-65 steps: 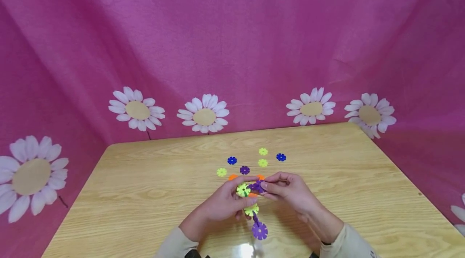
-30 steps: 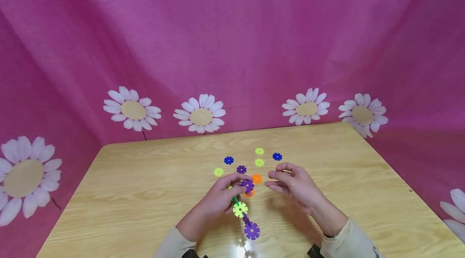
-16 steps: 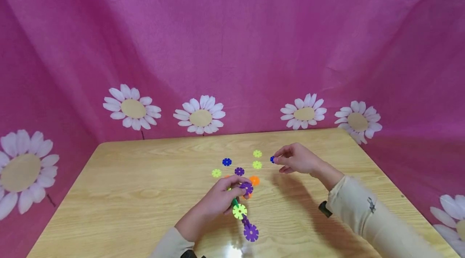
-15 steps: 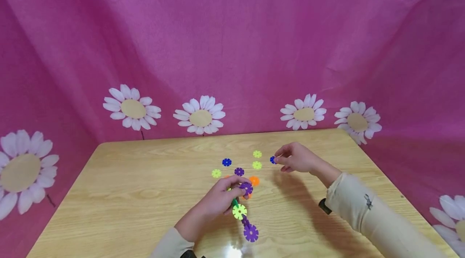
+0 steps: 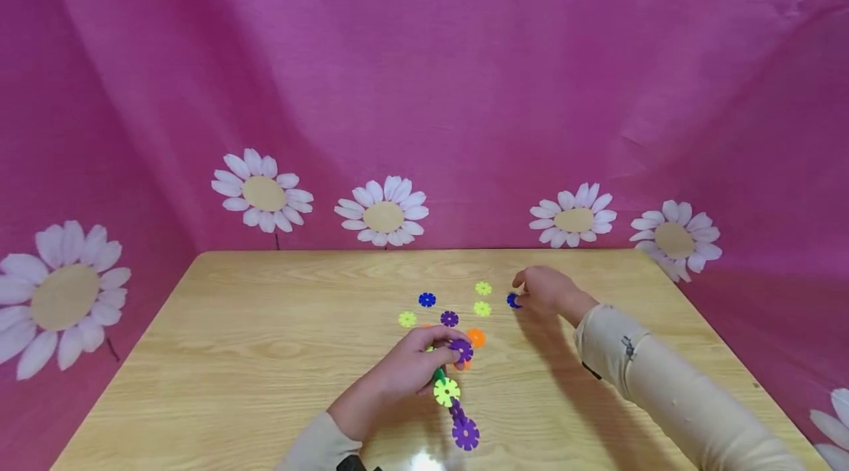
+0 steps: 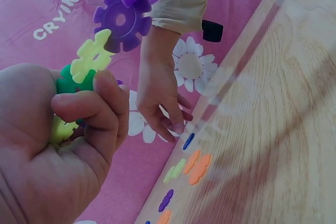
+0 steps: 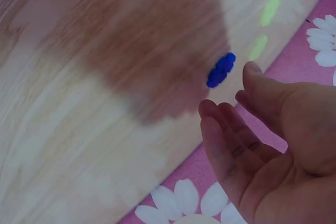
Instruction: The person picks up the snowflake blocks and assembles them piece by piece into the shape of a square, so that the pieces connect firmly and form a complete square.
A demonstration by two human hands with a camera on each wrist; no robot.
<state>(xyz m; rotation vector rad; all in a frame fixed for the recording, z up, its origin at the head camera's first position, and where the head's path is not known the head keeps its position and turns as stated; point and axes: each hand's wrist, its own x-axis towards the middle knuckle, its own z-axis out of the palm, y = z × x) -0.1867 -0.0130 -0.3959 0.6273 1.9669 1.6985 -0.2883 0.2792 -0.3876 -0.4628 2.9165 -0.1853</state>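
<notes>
Overall, one pink cloth (image 5: 477,88) formed the backdrop, printed with six white flowers (image 5: 383,217), cropped ones included. One wooden table (image 5: 265,346) stood before it. Two hands were noted. The left hand (image 5: 414,360) had its fingers curled, grasping one chain of slotted discs (image 5: 441,391) above the near part of the tabletop; at least six discs were counted in it: three purple, two yellow, one green. The right hand (image 7: 262,135) had thumb and fingers parted, gripping nothing, just beside one blue disc (image 7: 221,70) lying on the wood. Also loose on the table were three orange discs (image 5: 476,338), two partly hidden by the left hand; one purple disc (image 5: 445,318); three yellow discs (image 5: 478,308); and a second blue disc (image 5: 423,299).
</notes>
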